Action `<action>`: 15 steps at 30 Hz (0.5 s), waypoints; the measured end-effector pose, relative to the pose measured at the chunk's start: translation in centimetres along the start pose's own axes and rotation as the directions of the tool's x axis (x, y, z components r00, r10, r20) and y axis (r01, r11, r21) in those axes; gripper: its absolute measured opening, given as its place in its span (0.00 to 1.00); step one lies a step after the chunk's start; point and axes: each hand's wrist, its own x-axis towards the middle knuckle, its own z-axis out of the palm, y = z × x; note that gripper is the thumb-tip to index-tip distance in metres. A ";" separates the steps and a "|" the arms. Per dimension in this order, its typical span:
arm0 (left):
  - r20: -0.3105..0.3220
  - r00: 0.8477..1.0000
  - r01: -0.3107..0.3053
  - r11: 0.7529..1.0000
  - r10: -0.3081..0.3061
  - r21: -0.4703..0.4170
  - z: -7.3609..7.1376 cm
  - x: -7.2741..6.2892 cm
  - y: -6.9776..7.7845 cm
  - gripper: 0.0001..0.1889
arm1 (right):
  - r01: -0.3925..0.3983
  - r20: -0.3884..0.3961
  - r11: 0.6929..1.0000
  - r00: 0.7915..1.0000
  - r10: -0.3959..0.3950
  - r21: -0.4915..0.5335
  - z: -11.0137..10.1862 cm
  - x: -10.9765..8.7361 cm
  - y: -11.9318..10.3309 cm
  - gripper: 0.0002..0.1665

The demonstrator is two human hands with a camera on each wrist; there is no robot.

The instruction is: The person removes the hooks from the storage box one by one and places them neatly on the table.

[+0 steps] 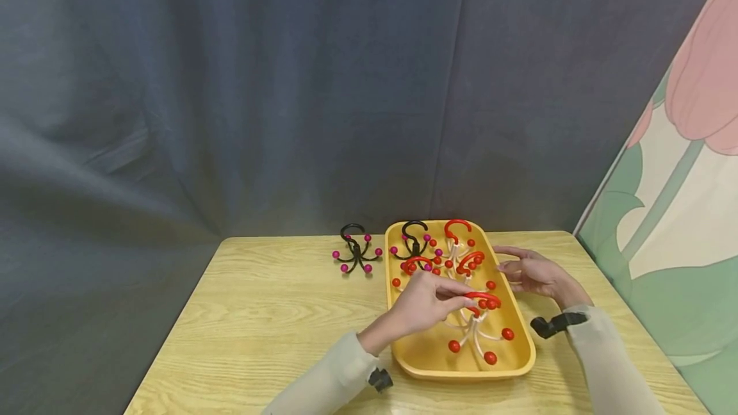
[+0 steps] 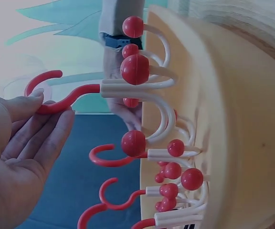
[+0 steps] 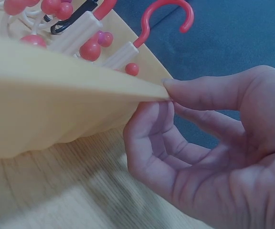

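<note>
My left hand [image 1: 419, 303] pinches the red top hook of a claw hanger [image 2: 82, 90] between thumb and fingers. That hanger has curved white arms with red ball tips and stands upright over the near part of a yellow tray [image 1: 423, 357]. On the tray's right side, my right hand [image 3: 195, 138] grips the rim with the thumb above and curled fingers below. Behind the held hanger, several similar red-and-white hangers, including one at the far end [image 1: 457, 230], stand in the tray, together with a black hanger [image 1: 415, 250] with magenta balls.
Another black hanger [image 1: 356, 253] with magenta ball tips stands on the wooden table [image 1: 277, 312], just left of the tray. A dark curtain [image 1: 323, 95] hangs along the back, and a flower-patterned panel [image 1: 680, 210] stands on the right.
</note>
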 end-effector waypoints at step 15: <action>-0.066 0.993 0.083 0.987 -0.093 -0.139 -2.3 -0.2 0.3 0.11 | 0.007 0.001 1.000 1.000 -0.007 -0.001 0.2 -0.1 0.0 0.46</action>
